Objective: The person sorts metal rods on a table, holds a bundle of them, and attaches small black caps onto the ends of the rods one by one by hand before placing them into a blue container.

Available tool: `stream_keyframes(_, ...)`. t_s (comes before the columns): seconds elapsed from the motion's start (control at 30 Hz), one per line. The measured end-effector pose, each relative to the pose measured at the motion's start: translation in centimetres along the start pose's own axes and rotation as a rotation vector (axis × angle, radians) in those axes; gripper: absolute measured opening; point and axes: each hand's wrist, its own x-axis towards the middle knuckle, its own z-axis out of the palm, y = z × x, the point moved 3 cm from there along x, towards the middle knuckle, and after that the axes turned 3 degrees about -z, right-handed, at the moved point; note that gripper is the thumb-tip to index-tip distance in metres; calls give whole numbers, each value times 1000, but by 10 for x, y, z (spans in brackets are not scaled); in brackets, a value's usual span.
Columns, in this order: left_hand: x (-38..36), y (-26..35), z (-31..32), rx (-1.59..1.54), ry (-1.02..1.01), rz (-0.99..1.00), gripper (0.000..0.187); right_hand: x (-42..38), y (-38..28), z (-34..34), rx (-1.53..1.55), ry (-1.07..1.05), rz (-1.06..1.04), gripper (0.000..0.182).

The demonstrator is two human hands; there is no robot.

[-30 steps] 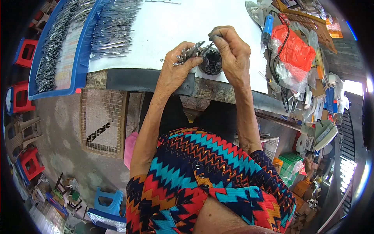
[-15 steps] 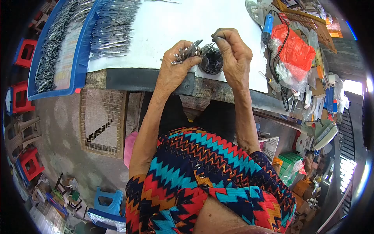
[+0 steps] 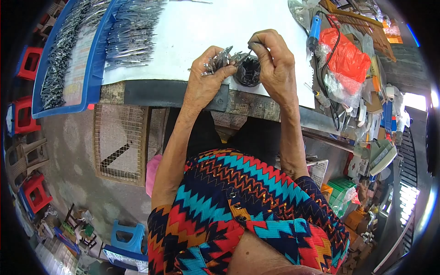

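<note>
My left hand [image 3: 210, 68] is closed around a bunch of thin, shiny metal pieces [image 3: 221, 61], whose ends fan out above the fingers. Just right of it, my right hand [image 3: 276, 59] pinches at thumb and forefinger, by the tip of a thin dark metal piece that points out from the bunch. Below and between the hands stands a round black-lined cup [image 3: 247, 73] near the table's front edge. Its inside looks dark, and the contents cannot be made out. More slender metal pieces [image 3: 130, 39] lie in a dense row to the left on the white table cover [image 3: 192, 27].
A blue tray [image 3: 94, 87] at the left holds many similar metal pieces. At the right lie a blue corded tool [image 3: 315, 31], a red plastic bag [image 3: 343, 57] and a small screwdriver [image 3: 316, 91]. A blue stool [image 3: 128, 238] and red stools [image 3: 27, 112] stand on the floor.
My right hand has shifted slightly up at the fingertips, still pinching. My left hand keeps its hold on the bunch, almost unmoved. The black-lined cup sits marginally further left.
</note>
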Motion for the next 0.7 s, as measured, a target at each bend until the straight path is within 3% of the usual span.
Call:
stream_keyframes(0.23,-1,4,1,51,2,2,16,2,0,0,131,-63,226,3)
stream_keyframes(0.33,-1,3,1,38,2,-26,15,-3,-1,6,42,58,83,5)
stream_keyframes(0.37,-1,3,1,43,1,-33,14,-6,-2,7,82,64,136,5)
stream_keyframes(0.57,-1,3,1,48,23,-67,13,-13,2,18,-30,198,-32,6)
stream_keyframes(0.7,-2,3,0,62,28,-78,12,-8,-3,11,191,103,170,4)
